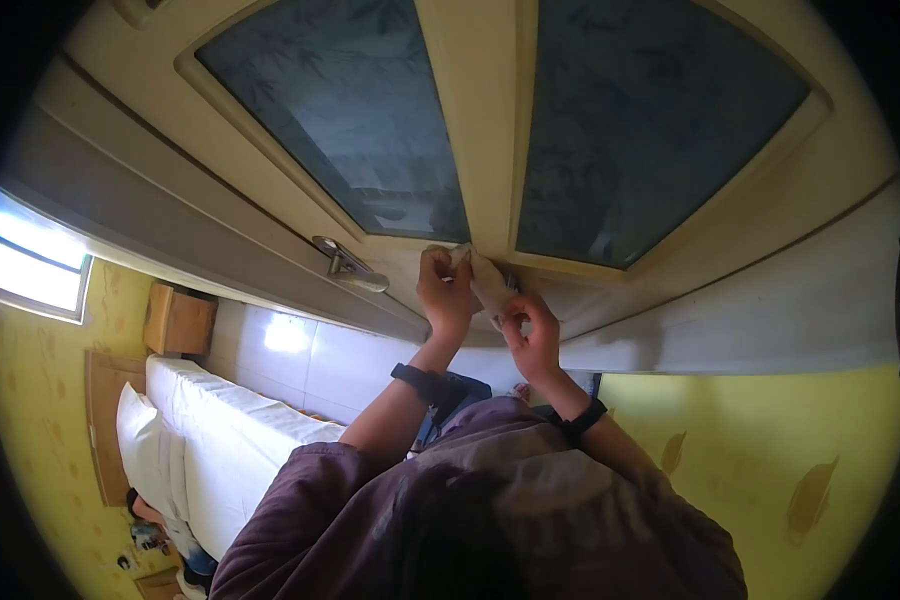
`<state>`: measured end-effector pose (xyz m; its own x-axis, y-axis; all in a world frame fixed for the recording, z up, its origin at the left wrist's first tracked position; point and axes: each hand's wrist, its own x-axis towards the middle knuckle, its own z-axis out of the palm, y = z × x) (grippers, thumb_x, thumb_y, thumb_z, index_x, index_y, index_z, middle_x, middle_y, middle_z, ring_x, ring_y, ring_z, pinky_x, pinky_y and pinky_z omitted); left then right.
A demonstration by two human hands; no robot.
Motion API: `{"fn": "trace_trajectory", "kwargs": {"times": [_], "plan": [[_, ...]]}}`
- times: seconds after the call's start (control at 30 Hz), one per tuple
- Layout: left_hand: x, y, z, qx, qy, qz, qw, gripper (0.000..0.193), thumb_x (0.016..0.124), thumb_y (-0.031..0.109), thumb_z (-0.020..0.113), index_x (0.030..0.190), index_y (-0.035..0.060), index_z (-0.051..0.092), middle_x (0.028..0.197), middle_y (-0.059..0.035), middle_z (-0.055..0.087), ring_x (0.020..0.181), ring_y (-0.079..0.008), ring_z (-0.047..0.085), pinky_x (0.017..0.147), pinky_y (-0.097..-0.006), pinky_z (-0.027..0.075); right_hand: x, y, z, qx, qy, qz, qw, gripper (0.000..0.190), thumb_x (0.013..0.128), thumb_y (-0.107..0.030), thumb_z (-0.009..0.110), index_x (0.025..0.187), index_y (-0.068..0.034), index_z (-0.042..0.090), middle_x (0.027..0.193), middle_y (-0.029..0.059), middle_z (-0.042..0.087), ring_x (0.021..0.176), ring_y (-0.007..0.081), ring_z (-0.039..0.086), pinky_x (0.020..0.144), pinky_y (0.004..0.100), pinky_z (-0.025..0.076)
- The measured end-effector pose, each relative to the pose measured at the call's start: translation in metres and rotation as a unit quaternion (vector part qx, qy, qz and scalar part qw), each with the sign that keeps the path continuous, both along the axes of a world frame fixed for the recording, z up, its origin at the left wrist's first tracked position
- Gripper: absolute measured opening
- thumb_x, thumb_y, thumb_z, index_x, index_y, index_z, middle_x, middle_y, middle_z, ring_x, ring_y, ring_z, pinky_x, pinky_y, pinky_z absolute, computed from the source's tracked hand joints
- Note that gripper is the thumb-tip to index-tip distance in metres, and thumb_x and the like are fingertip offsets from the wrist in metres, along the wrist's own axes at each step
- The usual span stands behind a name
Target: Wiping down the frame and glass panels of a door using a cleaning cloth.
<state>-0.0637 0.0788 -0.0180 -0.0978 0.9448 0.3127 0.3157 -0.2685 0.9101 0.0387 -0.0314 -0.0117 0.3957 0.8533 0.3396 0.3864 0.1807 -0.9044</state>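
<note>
A pale cloth [489, 281] is stretched between my two hands, just in front of a cream door [487, 112] with dark glass panes. My left hand [445, 289] pinches the cloth's upper end below the left glass pane [345, 112]. Lower and to the right, my right hand [531, 334] has its thumb and fingers curled on the cloth's other end. Beside my left hand is the metal door handle [352, 266], which neither hand touches. The right glass pane [637, 127] lies above my right hand. A small object behind the cloth is too hidden to tell.
A bed with a white sheet [232, 442] and a pillow [139, 420] is at lower left, with a wooden cabinet [178, 319] beyond it. Another person [150, 514] is partly visible at the bed's far side. A yellow wall [757, 450] stands at the right.
</note>
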Motion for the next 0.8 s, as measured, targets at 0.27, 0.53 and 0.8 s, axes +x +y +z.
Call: {"fn": "trace_trajectory", "kwargs": {"times": [0.27, 0.53, 0.8], "plan": [[0.001, -0.005, 0.019, -0.098, -0.208, -0.078, 0.970, 0.019, 0.086, 0.007, 0.065, 0.095, 0.0035, 0.049, 0.072, -0.0028, 0.052, 0.066, -0.0087, 0.051, 0.059, -0.0254, 0.044, 0.013, 0.003, 0.021, 0.047, -0.030, -0.063, 0.996, 0.013, 0.079, 0.001, 0.060, 0.092, -0.002, 0.058, 0.088, 0.0124, 0.059, 0.072, 0.0252, 0.061, 0.066, 0.0325, 0.049], [0.013, -0.015, 0.119, 0.169, -0.152, -0.102, 0.969, 0.040, 0.085, 0.001, 0.062, 0.121, 0.0000, 0.046, 0.114, -0.0132, 0.051, 0.108, -0.0209, 0.052, 0.095, -0.0347, 0.043, 0.021, 0.036, 0.130, 0.272, -0.266, -0.086, 0.921, 0.041, 0.078, -0.002, 0.061, 0.117, -0.004, 0.050, 0.129, 0.0199, 0.050, 0.110, 0.0361, 0.054, 0.090, 0.0403, 0.044], [0.011, -0.019, 0.048, 0.030, -0.112, -0.133, 0.984, 0.056, 0.084, -0.003, 0.062, 0.134, 0.0008, 0.036, 0.128, -0.0143, 0.044, 0.120, -0.0244, 0.047, 0.101, -0.0391, 0.042, 0.018, 0.040, 0.043, 0.194, -0.216, -0.002, 0.957, 0.041, 0.077, -0.004, 0.062, 0.116, -0.003, 0.049, 0.129, 0.0220, 0.048, 0.109, 0.0418, 0.053, 0.092, 0.0461, 0.043]]}}
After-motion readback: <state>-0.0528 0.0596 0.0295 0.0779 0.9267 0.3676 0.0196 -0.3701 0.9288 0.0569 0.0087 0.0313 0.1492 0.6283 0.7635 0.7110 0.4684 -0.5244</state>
